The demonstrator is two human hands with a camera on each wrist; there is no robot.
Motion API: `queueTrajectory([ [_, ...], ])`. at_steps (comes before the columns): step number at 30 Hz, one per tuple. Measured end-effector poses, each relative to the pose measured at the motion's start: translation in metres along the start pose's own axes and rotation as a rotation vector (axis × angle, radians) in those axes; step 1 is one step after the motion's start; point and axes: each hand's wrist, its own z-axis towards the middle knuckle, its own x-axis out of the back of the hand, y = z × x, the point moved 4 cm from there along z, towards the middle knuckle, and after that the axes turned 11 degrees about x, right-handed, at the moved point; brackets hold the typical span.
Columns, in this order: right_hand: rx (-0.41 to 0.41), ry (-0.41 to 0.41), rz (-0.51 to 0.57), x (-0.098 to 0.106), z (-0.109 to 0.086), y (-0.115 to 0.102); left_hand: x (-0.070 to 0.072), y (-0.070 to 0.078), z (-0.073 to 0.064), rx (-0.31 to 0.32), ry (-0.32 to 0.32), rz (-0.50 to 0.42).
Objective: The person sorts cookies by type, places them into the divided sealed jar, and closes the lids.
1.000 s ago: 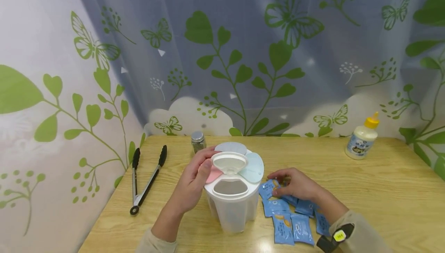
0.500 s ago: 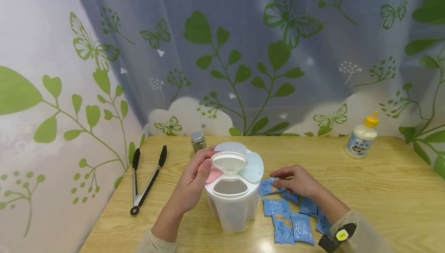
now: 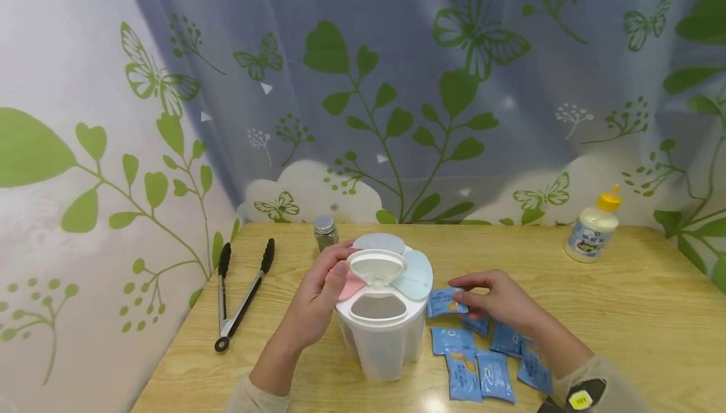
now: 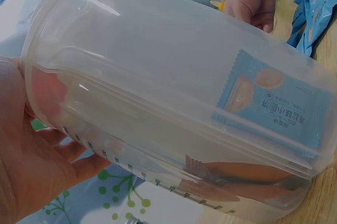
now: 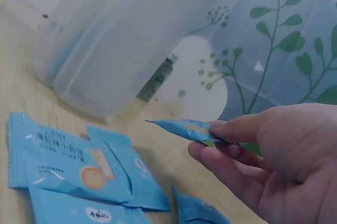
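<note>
A clear plastic storage container (image 3: 391,353) with a white, sectioned lid stands upright on the table. One flap (image 3: 377,267) of the lid is raised, leaving the front opening uncovered. My left hand (image 3: 317,296) holds the container's upper left side, thumb by the pink flap (image 3: 350,285). Through its wall, the left wrist view shows a blue biscuit packet (image 4: 274,105) and a brown-orange packet (image 4: 247,176). To the right, my right hand (image 3: 505,302) pinches a blue biscuit packet (image 5: 187,129) between thumb and fingers, lifted off the pile. Several more blue packets (image 3: 465,372) lie below it.
Tongs (image 3: 241,306) with black tips lie spread at the left. A small jar (image 3: 326,234) with a metal lid stands behind the container. At the back right is a white bottle (image 3: 592,233) with a yellow nozzle. Patterned curtain (image 3: 397,116) borders the table.
My right hand has taken hold of a blue biscuit packet and raised it slightly from the pile. The left hand and the container have stayed in place.
</note>
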Motion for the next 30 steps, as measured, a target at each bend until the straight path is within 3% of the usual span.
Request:
queueTrajectory([
  [9, 0.042, -0.012, 0.131, 0.004, -0.020, -0.022, 0.001, 0.001, 0.000, -0.005, 0.000, 0.004],
  [16, 0.157, -0.050, 0.201, 0.011, -0.033, -0.044, 0.000, 0.001, -0.001, -0.003, 0.000, 0.003],
  [24, 0.275, 0.001, 0.213, 0.019, -0.046, -0.067, 0.000, 0.000, 0.000, 0.008, -0.003, -0.009],
  [30, 0.399, -0.039, 0.282, 0.014, -0.054, -0.088, 0.000, 0.001, 0.000, 0.010, 0.002, -0.008],
])
